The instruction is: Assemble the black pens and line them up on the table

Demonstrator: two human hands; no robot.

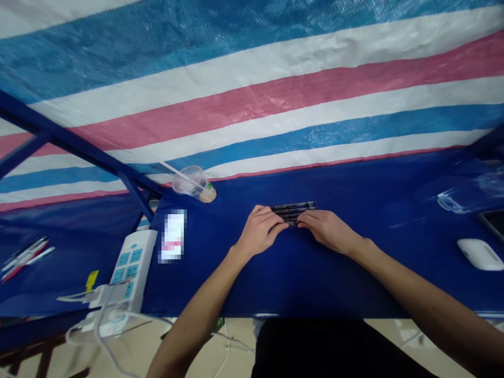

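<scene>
Several dark pens [294, 210] lie side by side in a small bundle on the blue table cover [299, 262], near the middle. My left hand [262, 228] curls its fingers over the bundle's left end. My right hand [326, 230] pinches the right end with its fingertips. Both hands rest on the table with the pens between them.
A tipped clear plastic cup with a straw [192, 184] lies at the back left. A white power strip with plugs [126, 273] sits at the left edge, beside a blurred card [172, 236]. More pens [25, 254] lie far left. A white mouse [479, 254] and clear plastic packaging [464, 197] sit at the right.
</scene>
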